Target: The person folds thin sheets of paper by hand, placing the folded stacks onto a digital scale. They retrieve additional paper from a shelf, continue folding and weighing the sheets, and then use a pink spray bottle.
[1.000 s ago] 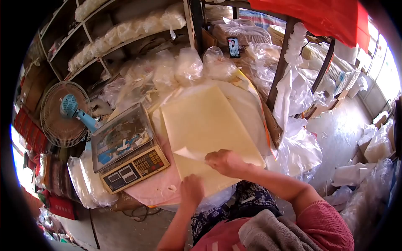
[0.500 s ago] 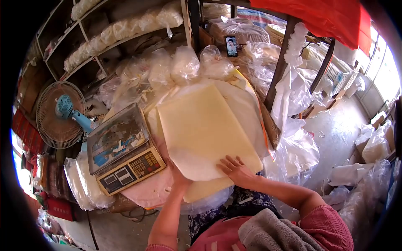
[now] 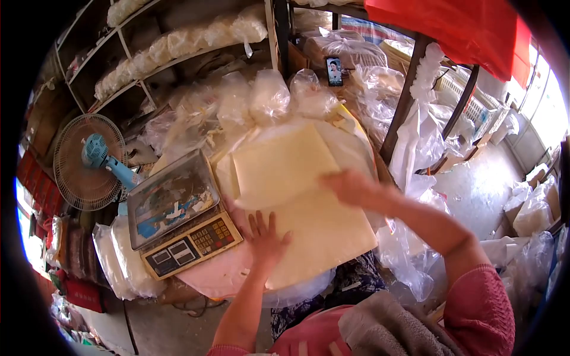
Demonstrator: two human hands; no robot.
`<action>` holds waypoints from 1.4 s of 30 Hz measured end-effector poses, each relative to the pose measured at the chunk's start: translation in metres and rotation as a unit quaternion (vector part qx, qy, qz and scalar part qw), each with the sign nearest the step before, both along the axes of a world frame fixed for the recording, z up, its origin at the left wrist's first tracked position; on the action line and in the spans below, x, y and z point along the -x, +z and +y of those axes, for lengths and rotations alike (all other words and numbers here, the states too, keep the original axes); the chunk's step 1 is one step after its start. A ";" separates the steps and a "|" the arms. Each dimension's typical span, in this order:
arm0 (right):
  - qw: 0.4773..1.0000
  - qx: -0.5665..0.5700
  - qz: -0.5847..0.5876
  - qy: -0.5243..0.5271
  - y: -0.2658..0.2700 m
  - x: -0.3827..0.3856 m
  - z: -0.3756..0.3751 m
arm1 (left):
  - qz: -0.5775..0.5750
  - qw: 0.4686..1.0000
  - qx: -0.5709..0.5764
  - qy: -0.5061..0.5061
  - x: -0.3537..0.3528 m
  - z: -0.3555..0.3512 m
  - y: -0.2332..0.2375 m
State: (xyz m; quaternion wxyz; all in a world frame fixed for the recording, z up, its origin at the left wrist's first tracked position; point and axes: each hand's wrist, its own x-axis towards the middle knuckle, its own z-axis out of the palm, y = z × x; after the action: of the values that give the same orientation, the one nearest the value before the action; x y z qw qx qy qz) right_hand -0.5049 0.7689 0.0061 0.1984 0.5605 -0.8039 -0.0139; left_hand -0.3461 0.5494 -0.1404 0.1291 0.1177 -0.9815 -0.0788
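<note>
A pale yellow sheet (image 3: pixel 285 160) is lifted and bent back on the round work surface, its near edge raised. Under it lies another pale yellow sheet (image 3: pixel 332 237), whose near part is uncovered. My right hand (image 3: pixel 347 185) is closed at the right end of the raised sheet's edge; motion blurs its fingers, but they appear to pinch the sheet. Fingers spread, my left hand (image 3: pixel 265 240) rests flat near the left edge of the lower sheet, just right of a digital scale (image 3: pixel 190 240). Bits of paper and scraps litter the scale's metal pan (image 3: pixel 172 199).
A fan (image 3: pixel 89 160) stands left of the scale. Clear plastic bags (image 3: pixel 270 98) line the back of the work surface, and a phone (image 3: pixel 334 71) is propped behind them. Packed bags fill a shelf (image 3: pixel 178 50). A dark post (image 3: pixel 407 95) rises at the right.
My right hand has moved up and away from me as the top sheet's near edge came up and bent back. My left hand has spread flat on the sheet beneath.
</note>
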 end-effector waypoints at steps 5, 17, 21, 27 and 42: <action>0.974 0.190 -0.120 0.018 0.132 -0.020 0.004 | 0.028 1.000 0.010 -0.002 -0.002 -0.002 -0.005; 0.986 0.138 -0.090 0.016 0.028 -0.120 0.071 | 0.101 0.942 -0.318 -0.045 -0.005 -0.001 0.003; 0.984 0.084 -0.156 0.030 -0.041 -0.128 0.081 | 0.153 0.887 -0.434 0.028 -0.017 -0.001 0.013; 0.982 0.061 -0.177 0.001 -0.065 -0.130 0.095 | 0.218 0.967 -0.081 -0.100 -0.052 -0.004 0.027; 0.739 0.239 -0.619 -0.115 -0.052 -0.038 0.129 | 0.110 0.815 -0.565 0.062 -0.053 -0.042 0.009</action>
State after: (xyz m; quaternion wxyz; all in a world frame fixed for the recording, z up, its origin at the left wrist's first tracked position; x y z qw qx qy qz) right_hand -0.4671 0.8976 -0.0459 -0.2189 0.2834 -0.7849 0.5057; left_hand -0.2932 0.5078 -0.1315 0.1518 0.2206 -0.7343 -0.6239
